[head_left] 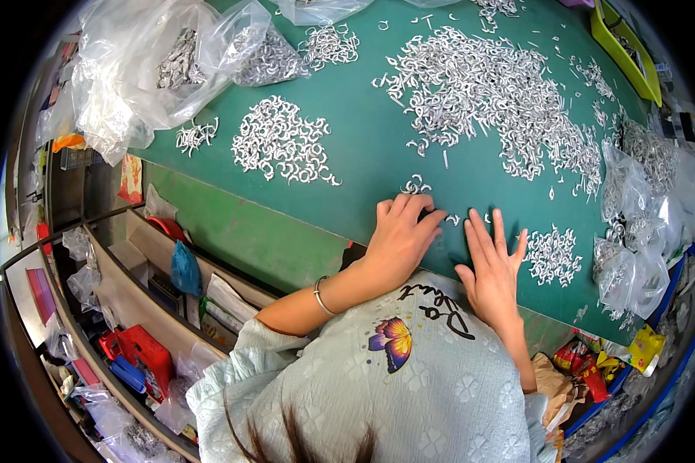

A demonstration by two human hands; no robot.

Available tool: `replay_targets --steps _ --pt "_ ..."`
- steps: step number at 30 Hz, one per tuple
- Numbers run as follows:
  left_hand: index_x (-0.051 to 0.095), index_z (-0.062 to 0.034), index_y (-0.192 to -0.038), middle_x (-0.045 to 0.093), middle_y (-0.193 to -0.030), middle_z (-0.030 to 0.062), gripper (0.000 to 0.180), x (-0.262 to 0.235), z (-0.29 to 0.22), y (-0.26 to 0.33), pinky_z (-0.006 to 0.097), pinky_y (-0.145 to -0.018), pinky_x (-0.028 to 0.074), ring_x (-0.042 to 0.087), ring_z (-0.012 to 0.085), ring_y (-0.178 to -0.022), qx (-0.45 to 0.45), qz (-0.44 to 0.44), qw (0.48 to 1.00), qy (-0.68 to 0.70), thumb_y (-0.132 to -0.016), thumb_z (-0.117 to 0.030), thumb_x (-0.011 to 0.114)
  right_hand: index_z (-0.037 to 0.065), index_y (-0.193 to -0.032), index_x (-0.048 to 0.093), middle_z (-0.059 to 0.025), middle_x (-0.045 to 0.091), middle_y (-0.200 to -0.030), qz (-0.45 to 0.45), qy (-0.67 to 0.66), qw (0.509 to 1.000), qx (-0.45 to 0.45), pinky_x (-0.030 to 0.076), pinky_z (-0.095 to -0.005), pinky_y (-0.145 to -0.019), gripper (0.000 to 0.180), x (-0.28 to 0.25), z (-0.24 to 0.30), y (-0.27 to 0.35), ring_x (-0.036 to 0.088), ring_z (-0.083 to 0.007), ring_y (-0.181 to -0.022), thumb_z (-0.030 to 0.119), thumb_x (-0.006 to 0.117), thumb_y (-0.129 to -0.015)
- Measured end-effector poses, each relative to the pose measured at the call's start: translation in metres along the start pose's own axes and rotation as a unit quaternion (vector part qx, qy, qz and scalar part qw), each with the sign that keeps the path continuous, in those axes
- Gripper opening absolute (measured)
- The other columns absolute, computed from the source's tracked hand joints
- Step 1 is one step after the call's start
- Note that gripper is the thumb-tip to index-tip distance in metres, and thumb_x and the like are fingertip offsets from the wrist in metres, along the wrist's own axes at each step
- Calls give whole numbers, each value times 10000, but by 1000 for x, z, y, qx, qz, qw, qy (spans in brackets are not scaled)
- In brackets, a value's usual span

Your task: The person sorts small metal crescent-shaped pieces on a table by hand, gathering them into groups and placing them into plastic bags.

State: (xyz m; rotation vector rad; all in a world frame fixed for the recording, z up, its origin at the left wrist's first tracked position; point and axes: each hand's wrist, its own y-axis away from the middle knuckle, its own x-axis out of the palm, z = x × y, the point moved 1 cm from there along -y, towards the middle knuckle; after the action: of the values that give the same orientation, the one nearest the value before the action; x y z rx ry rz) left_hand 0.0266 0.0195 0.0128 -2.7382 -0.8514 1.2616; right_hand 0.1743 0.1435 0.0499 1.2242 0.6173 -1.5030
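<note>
Green tabletop fills most of the view, tilted by the lens. Person leans in at the lower edge, pale shirt with a butterfly print. Clear plastic bags sit upper left, some holding metal pieces. Biggest pile of small silvery curved pieces spreads across upper right. Filled bags line the right edge of the table. Medium pile lies left of centre. Yellow-green bin at the upper right corner. Right hand: palm down over the table, fingers partly spread, a piece beside the fingertips; contact unclear. Left hand: fingers curled and bent down toward the table; can't tell if they pinch anything. Small pile is just right of the right hand. Metal bracelet on left wrist. Little cluster sits just beyond the left fingers. Loose curved piece lies between the hands.
</note>
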Motion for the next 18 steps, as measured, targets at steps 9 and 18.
replay_targets --steps 9,18 --pt "631 -57 -1106 568 -994 76 344 6 -11 -4 375 -788 370 550 242 -910 8 -18 999 30 -779 -81 735 43 -1403 466 -33 350 -1534 -17 0 1000 -6 103 -691 -1100 662 2 3 -1 216 -337 -1459 231 697 -812" --pt "630 -71 -959 578 -968 68 206 3 -3 -13 380 -771 370 552 254 -902 -21 -86 996 19 -777 -52 724 44 -1386 483 -47 373 -1521 -42 -41 998 -31 115 -685 -1100 645 0 5 -4 235 -330 -1455 236 699 -809"
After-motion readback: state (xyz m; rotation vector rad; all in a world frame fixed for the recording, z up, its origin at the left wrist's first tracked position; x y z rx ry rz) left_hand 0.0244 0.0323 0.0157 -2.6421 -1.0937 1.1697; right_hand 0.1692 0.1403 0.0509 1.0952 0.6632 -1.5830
